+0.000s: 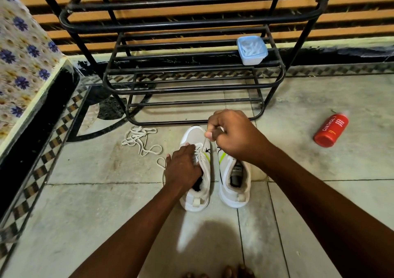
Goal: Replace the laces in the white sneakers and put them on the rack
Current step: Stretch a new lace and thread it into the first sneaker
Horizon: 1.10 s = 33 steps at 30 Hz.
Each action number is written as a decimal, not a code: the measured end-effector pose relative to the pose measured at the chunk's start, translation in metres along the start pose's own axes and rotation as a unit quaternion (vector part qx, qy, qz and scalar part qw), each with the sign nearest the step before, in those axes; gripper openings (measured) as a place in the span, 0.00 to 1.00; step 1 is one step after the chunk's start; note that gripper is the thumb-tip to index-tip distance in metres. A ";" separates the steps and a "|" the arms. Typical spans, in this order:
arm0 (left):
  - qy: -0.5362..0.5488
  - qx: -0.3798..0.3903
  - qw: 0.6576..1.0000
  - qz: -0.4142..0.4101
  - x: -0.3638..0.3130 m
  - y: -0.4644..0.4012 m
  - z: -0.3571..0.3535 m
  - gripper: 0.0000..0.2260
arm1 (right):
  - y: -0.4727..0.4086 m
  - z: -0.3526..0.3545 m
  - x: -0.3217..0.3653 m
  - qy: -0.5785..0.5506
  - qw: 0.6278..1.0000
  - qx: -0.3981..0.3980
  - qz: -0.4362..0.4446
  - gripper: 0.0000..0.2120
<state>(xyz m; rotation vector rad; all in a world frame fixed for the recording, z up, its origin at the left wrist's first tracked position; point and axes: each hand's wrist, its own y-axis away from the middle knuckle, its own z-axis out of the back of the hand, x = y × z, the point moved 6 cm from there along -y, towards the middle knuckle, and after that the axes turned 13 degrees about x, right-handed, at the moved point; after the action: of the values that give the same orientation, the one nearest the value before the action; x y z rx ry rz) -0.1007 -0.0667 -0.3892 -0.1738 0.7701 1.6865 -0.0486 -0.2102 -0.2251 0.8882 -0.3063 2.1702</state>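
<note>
Right hand (231,132) grip pinched the lace (203,144) taut above the left sneaker (197,171) on the floor; left hand (182,168) grip clamped its tongue. Lace looked limp and slippery, so best taken near the tip. Rack (191,68) just beyond.

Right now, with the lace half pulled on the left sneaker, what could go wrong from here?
1. The right hand pinches the lace taut above the left sneaker; if the left hand holding it eases off, the shoe may tip toward the right sneaker.
2. The loose laces lying on the floor could be mixed up with the one in use.
3. The red bottle lies on its side and might roll underfoot.
</note>
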 end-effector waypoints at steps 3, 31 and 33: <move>0.047 0.013 0.999 -0.015 0.002 0.000 0.000 0.32 | 0.000 -0.001 -0.004 -0.003 1.000 -0.003 0.007 0.09; 0.700 -0.009 0.707 -0.101 -0.028 0.000 0.092 0.05 | 0.026 0.013 -0.112 -0.060 0.995 -0.083 -0.014 0.04; 0.728 -0.029 0.680 -0.079 -0.021 -0.004 0.089 0.04 | 0.031 0.010 -0.127 -0.063 0.995 -0.073 -0.036 0.04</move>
<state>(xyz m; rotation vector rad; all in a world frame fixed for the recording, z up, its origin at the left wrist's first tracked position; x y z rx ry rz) -0.0659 -0.0324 -0.3119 -1.7258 1.7518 1.1120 -0.0063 -0.3071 -0.3029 0.9413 -0.4815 2.0028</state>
